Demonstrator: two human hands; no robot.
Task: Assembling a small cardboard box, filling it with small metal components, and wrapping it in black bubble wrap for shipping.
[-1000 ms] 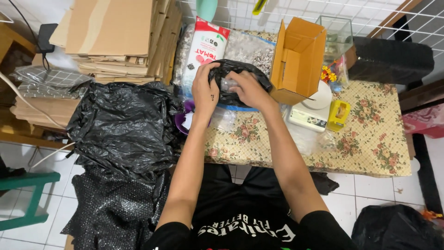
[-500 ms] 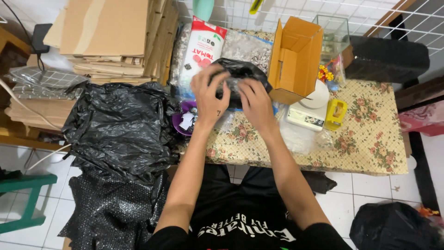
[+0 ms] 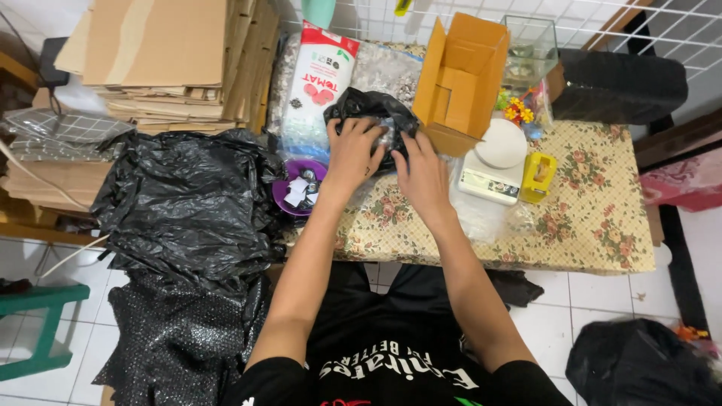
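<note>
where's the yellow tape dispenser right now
In the head view the yellow tape dispenser sits on the floral tablecloth, right of centre, just right of the white kitchen scale and beyond the right hand.

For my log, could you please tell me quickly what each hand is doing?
Left hand: closed on the black plastic bag.
Right hand: gripping the same bag.

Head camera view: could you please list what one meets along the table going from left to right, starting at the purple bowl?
Purple bowl → left hand → black plastic bag held in both hands → right hand → white kitchen scale → yellow tape dispenser.
</note>
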